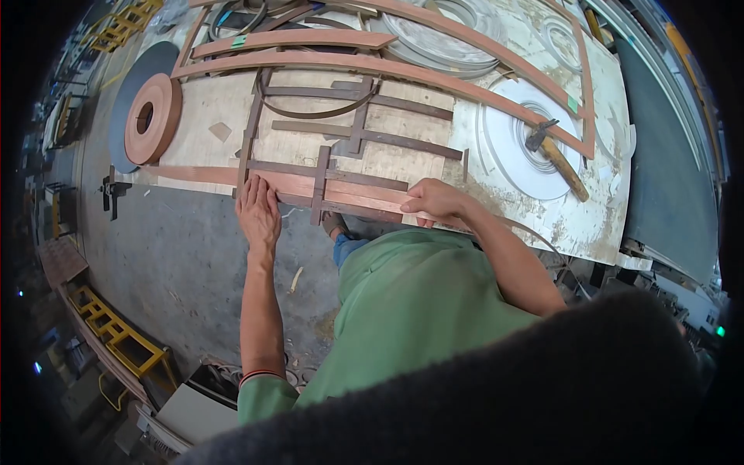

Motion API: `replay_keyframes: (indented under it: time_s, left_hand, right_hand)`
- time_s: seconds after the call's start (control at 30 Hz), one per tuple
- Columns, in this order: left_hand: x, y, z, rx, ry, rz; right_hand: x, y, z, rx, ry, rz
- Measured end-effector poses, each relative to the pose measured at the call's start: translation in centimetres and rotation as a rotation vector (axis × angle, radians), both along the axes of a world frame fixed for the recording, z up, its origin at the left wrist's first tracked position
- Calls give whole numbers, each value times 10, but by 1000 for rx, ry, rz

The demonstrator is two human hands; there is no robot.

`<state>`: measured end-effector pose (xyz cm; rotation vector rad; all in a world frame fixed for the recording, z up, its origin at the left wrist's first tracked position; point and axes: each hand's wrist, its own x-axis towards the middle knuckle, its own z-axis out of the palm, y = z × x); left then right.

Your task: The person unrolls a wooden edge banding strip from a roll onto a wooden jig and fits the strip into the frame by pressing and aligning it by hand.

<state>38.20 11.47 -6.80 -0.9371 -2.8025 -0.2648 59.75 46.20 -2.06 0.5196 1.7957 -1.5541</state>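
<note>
A long reddish-brown edge-banding strip (358, 194) runs along the table's near edge, between dark brown wooden slats. My left hand (258, 211) lies on it beside a dark upright slat, fingers stretched out and pressing down from above. At the strip's right end my right hand (438, 200) is closed, thumb and fingers pinching it; part of the grip is hidden. A short dark crosspiece (320, 184) lies across the strip between my hands. Beyond them, more dark slats (411, 143) form a ladder-like frame on the table.
A roll of reddish-brown edge banding (153, 120) stands at the left. On the right, a hammer (559, 159) rests over a white coil (508, 159). Long reddish frame pieces (310, 60) span the far side. A yellow step frame (120, 333) stands on the floor at lower left.
</note>
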Motion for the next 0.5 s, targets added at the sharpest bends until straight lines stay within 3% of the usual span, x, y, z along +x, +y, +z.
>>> replay_keyframes:
  time_s: [0.5]
  left_hand:
    - [70,46,8,91,-76,-136]
  right_hand:
    - [74,65,14,58,-82,75]
